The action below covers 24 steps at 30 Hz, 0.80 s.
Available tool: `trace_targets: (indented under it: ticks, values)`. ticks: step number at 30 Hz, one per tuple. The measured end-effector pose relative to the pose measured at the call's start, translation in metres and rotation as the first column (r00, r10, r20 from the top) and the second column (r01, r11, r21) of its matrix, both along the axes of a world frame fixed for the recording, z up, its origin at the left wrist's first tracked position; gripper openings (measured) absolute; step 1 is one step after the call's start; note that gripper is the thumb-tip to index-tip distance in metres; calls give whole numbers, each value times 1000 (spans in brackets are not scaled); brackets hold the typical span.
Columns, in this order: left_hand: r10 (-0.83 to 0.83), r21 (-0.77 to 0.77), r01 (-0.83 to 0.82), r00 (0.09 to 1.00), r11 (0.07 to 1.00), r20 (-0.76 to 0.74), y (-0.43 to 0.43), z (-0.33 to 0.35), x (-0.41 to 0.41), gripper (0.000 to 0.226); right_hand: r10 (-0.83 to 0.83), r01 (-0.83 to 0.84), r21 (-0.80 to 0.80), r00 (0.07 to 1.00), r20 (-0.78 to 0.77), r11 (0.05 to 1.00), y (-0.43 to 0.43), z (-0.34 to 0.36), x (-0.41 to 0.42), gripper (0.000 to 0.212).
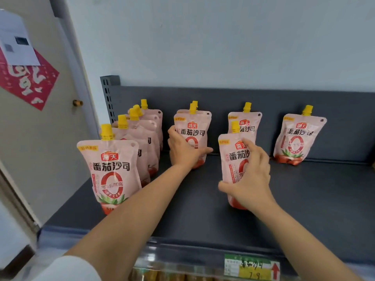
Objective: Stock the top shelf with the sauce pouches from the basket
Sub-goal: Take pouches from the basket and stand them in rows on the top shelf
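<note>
Presently, placing step in hand: left hand (pixel 183 149) curled round the second-row pouch (pixel 194 126), right hand (pixel 249 179) clasped the third-row front pouch (pixel 233 159), both upright on the top shelf (pixel 304 199); next move likely required letting go.

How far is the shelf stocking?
Done: pink sauce pouches with yellow caps stand in a left row, plus one rightmost pouch. In hand: left hand grips a middle pouch, right hand a front pouch. Left: much dark grey shelf is bare; basket unseen.

white sleeve (pixel 69 268) on left upper arm; left hand (pixel 182 149), right hand (pixel 251 179) bare.
</note>
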<state>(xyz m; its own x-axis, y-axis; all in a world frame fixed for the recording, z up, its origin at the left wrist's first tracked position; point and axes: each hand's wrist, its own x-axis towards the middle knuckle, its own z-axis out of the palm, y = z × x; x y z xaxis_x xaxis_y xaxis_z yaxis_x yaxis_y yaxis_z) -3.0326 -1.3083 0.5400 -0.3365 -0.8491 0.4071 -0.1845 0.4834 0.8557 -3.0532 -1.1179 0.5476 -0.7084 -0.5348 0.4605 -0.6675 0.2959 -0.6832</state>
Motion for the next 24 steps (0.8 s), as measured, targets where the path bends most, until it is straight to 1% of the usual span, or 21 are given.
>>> trace_targets:
  ticks: [3, 5, 6, 8, 11, 13, 15, 17, 21, 22, 24]
  values:
    - [-13, -7, 13, 1000, 1000, -17, 0, -3, 4, 117, -29, 29, -32, 1000, -9, 999, -9, -2, 7, 118]
    - [-40, -7, 40, 999, 999, 10, 0, -1, 7, 116, -53, 52, -41, 998, -25, 998, -11, -4, 10, 128]
    - [-52, -8, 53, 998, 999, 38, 0, 0, 8, 117, -65, 65, -47, 998, -7, 997, -11, -4, 11, 135]
    - [-51, -8, 52, 993, 999, 110, 2, 3, 11, 118, -49, 54, -71, 997, 67, 996, -8, -3, 10, 144]
    - [-41, 4, 41, 980, 999, 194, 6, 5, 14, 121, 31, -6, -117, 978, 207, 993, 0, -3, 6, 143]
    - [-81, 14, 80, 973, 997, 216, 8, 4, 17, 120, 68, -39, -103, 954, 293, 994, 9, -3, 6, 137]
    - [-113, 13, 113, 965, 993, 236, 8, 2, 20, 117, 60, -28, -104, 946, 317, 994, 14, 0, 6, 118]
    - [-133, 11, 134, 960, 991, 246, 8, 0, 22, 117, 47, 1, -138, 936, 348, 990, 15, 1, 9, 99]
    - [-183, 30, 181, 950, 983, 253, 10, 0, 24, 122, 94, -6, -216, 910, 403, 976, 14, -4, 9, 83]
    - [-173, 40, 168, 947, 985, 269, 12, 2, 24, 124, 113, -22, -226, 912, 394, 974, 14, -5, 10, 80]
    - [-95, 48, 84, 942, 995, 322, 17, 7, 24, 127, 146, -58, -241, 919, 366, 969, 15, -8, 12, 76]
